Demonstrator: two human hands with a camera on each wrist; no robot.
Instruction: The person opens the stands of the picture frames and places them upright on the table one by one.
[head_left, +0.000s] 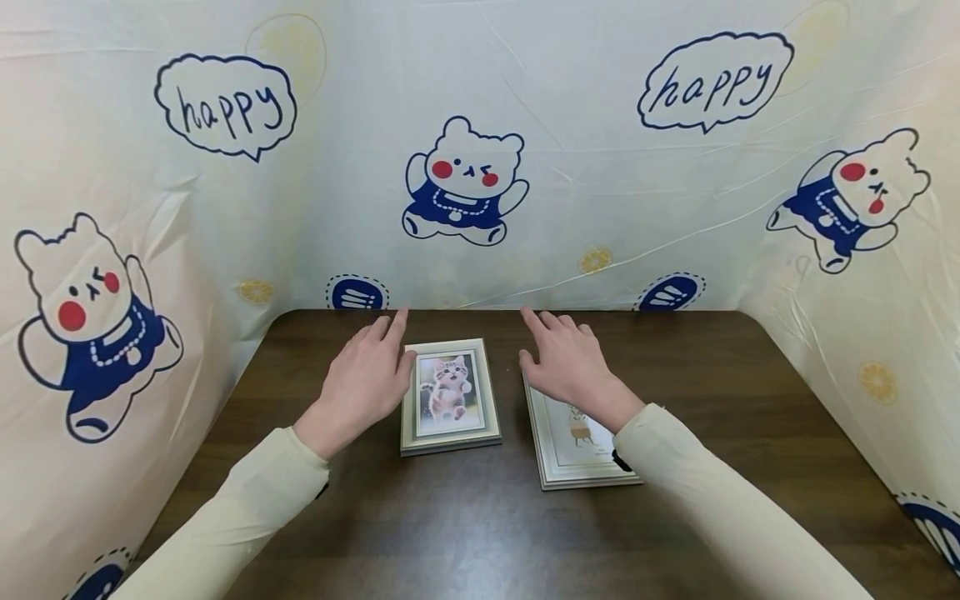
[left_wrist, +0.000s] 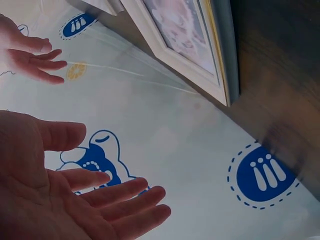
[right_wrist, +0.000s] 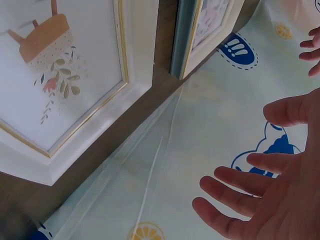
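Note:
Two picture frames lie on the dark wooden table. The kitten picture frame, pale with a grey-green inner border, sits left of the middle. To its right is a larger white picture frame, partly covered by the right hand and sleeve. My left hand hovers by the kitten frame's left side, fingers extended. Above the white frame's far part is my right hand, its fingers spread. Both wrist views show the palms bare, with nothing in the left hand or the right hand.
A dark brown table spreads under both frames. Behind it and along both sides hangs a pale curtain printed with bears, lemon slices and "happy" bubbles. The curtain meets the table's far edge.

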